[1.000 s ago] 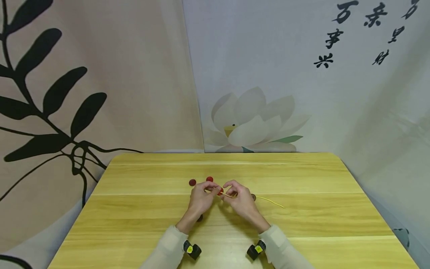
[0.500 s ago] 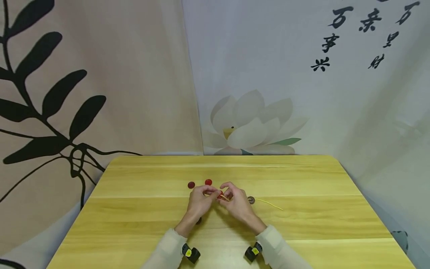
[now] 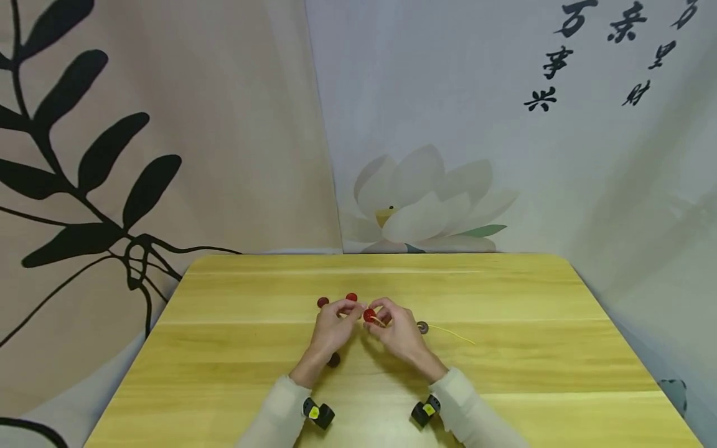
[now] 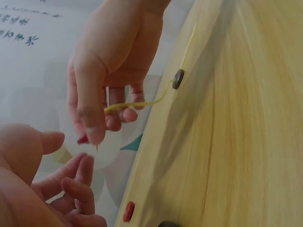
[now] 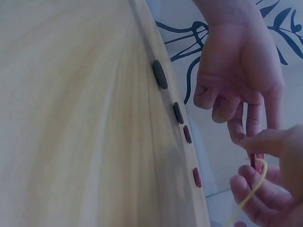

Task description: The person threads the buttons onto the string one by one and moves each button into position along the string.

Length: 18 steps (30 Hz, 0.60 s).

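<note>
Over the middle of the wooden table (image 3: pixel 504 373), the right hand (image 3: pixel 399 333) is now pinching the red button (image 3: pixel 368 315) on the yellow cord (image 3: pixel 448 332), seemingly sliding it on, while the left hand (image 3: pixel 332 328), fingers loosely curled, is easing its hold, two loose red buttons (image 3: pixel 337 300) lying beyond.

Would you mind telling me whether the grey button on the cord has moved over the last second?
No. The grey button lies on the table just right of the right hand, as before; the small shift matches the table edge's, so the camera moved.
</note>
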Motion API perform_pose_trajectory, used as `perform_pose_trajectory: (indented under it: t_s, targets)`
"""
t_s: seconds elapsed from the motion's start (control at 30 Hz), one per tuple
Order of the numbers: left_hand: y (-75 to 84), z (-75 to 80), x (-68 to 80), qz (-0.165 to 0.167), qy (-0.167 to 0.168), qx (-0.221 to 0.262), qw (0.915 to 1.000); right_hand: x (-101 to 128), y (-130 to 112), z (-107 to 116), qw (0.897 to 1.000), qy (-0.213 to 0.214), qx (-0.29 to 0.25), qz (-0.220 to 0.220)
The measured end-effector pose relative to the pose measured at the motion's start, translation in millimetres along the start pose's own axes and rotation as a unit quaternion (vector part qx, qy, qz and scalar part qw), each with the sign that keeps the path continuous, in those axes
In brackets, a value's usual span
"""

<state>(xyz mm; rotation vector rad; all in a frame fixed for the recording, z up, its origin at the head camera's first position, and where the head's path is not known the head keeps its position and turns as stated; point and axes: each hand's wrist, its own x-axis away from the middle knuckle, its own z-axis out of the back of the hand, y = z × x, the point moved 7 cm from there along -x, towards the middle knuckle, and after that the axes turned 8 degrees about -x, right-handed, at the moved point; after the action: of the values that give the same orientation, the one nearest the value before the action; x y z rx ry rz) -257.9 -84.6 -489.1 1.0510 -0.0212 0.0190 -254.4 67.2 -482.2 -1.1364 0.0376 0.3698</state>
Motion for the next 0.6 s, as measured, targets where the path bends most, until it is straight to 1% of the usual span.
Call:
perform_pose_trajectory:
  t_s: [0.1,0.23,0.37,0.6]
  targets:
    - [-2.1,1.4,-1.6,0.006,-0.010,-0.004,0.9999,-0.5,1.8,1.2,1.000,-0.004,-0.009,-0.006]
    - [-4.8,1.5,-0.1,0.009,-0.037,-0.005,0.9993,0.8,2.1,1.3,0.999,-0.016,-0.022,-0.017]
    - [-6.4,1.0,2.6,0.003,-0.057,-0.002,0.9984,1.6,2.2,0.4,0.999,-0.029,-0.031,-0.018]
    - [-5.8,-0.8,5.6,-0.014,-0.088,0.029,0.9956,2.2,1.3,0.5,0.998,-0.040,-0.047,-0.028]
